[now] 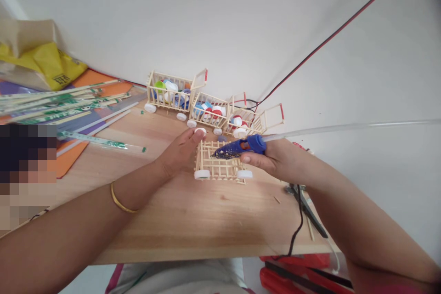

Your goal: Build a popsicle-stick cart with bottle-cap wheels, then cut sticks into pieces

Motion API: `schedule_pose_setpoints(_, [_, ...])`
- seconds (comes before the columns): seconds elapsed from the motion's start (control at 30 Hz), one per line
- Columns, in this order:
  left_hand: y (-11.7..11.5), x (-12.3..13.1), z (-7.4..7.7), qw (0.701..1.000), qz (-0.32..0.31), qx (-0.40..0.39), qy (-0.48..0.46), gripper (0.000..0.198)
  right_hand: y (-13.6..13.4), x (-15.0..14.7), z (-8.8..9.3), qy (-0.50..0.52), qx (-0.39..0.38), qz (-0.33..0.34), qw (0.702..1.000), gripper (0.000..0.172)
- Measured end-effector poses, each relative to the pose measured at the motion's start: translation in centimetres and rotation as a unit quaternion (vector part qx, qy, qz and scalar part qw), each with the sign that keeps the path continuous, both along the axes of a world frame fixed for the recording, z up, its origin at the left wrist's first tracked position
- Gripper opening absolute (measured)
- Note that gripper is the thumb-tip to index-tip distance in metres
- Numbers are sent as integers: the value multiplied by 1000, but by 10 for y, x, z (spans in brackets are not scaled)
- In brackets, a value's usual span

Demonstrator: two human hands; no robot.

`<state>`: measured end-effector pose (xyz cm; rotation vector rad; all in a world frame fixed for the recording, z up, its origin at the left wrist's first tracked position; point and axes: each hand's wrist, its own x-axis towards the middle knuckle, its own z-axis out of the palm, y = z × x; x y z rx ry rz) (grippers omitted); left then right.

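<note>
A pale wall (220, 23) fills the back of the view, with a red and black cable (324, 43) slanting down it. Against it stands a wooden worktop (165, 225), and below its near edge is a red object with black parts (292, 280). On the left of the worktop, packets of sticks (69, 105) lie over coloured sheets, near a bag with yellow on it (57, 64).

The right hand (284, 158) comes in from the right, closed round a blue glue gun; its thumb shows and most of its fingers are hidden. The left hand (177, 154) reaches in from the left, thumb and fingers pinching a small white wheel.

Between the hands, near the middle of the worktop, lies a stick cart (220, 161), lattice facing up, two more white wheels at its near side. Behind it, three more carts stand in a row: the left cart (150, 89), the middle cart (206, 121) and the right cart (262, 121), each holding bottle caps.

The glue gun (255, 144) points left, its nozzle above the lattice; whether it touches cannot be told. A long clear glue stick (330, 129) runs from its rear. A dark hand tool (313, 216) lies beside the right forearm. The pinched wheel (201, 130) is at the cart's far left corner.
</note>
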<state>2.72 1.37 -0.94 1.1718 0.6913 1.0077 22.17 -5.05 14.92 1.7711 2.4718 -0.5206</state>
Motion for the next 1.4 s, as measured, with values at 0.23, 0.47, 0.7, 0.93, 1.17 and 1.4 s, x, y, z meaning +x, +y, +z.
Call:
schedule_pose_setpoints(0.23, [2, 0, -3, 1000, 3, 13, 0, 48, -1, 8, 3, 49, -35, -6, 998, 56])
schedule_pose_setpoints(0.47, [2, 0, -5, 1000, 0, 12, -8, 46, -1, 12, 2, 49, -4, -12, 999, 77])
schedule_pose_setpoints(0.7, [3, -1, -5, 1000, 7, 18, 9, 46, -1, 17, -1, 156, -44, -2, 987, 66])
schedule_pose_setpoints(0.93, [1, -2, 1, 999, 3, 23, 25, 49, -6, 8, 0, 110, -48, -71, 990, 35])
schedule_pose_setpoints(1.17, [1, -2, 1, 999, 7, 30, 32, 47, -10, 6, -1, 70, -16, -60, 996, 48])
schedule_pose_setpoints(1.4, [2, -2, -2, 1000, -8, 19, 1, 43, -7, 6, -8, 90, -40, -38, 994, 52])
